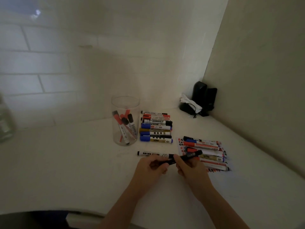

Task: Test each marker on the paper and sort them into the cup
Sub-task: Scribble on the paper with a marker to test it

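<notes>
Your left hand (152,166) and right hand (189,169) both grip one black marker (184,157), fingers curled round it, just above the surface (82,162) near the middle of the scene. The marker has a dark barrel with a pale label and tilts up toward the right; your left hand holds its near-left end, your right hand its middle. Whether the cap is on cannot be told.

A second marker (153,153), white-barrelled with black ends, lies flat on the surface just beyond your hands. The clear cup (125,103) stands upright farther back and to the left, containing several black-capped and red markers leaning inside. Just right of the cup, a stacked row of markers (156,128) lies with blue, red, black and gold caps. On the right, more markers (204,146) rest on a printed sheet (179,144), touching one another. Dark objects (203,95) stand in the far right corner.
</notes>
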A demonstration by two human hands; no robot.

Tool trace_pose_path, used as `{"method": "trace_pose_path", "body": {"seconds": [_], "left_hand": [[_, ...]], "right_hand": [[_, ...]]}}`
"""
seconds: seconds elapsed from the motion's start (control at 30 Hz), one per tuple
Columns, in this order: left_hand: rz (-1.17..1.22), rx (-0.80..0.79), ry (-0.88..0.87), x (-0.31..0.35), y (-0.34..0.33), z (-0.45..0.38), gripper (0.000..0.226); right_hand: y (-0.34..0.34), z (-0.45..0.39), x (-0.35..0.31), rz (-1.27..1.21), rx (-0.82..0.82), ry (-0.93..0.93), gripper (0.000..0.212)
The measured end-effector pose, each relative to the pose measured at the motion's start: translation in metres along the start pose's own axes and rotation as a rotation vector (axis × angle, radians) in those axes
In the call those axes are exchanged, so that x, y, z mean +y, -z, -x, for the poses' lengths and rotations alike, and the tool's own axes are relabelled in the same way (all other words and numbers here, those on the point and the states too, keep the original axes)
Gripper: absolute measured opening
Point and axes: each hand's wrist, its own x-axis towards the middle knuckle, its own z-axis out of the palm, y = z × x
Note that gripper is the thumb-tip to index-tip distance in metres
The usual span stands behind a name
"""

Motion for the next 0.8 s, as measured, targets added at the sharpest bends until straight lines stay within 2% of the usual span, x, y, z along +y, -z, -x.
{"method": "trace_pose_path", "body": {"seconds": [0.13,0.27,0.4,0.47,0.6,0.7,0.8], "left_hand": [[0.023,0.017,-0.009,0.01,0.002,0.002,0.018],[0.239,0.112,0.064,0.021,0.005,0.009,0.027],[0.386,0.235,0.042,0.034,0.017,0.018,0.026],[0.362,0.235,-0.018,0.042,0.028,0.02,0.024],[0.19,0.174,-0.088,0.056,0.055,0.026,0.025],[0.189,0.194,-0.112,0.06,0.076,0.031,0.025],[0.326,0.37,-0.178,0.065,0.086,0.03,0.018]], "right_hand": [[0.006,0.003,-0.009,-0.162,-0.076,-0.092,0.025],[0.018,0.008,-0.027,-0.352,-0.077,-0.216,0.031],[0.023,0.015,-0.036,-0.345,-0.145,-0.163,0.019],[0.015,0.021,-0.041,-0.361,-0.21,-0.149,0.021],[0.004,0.029,-0.057,-0.36,-0.235,-0.058,0.043],[-0.006,0.034,-0.06,-0.32,-0.294,0.002,0.029],[-0.032,0.039,-0.061,-0.186,-0.387,0.017,0.012]]}}
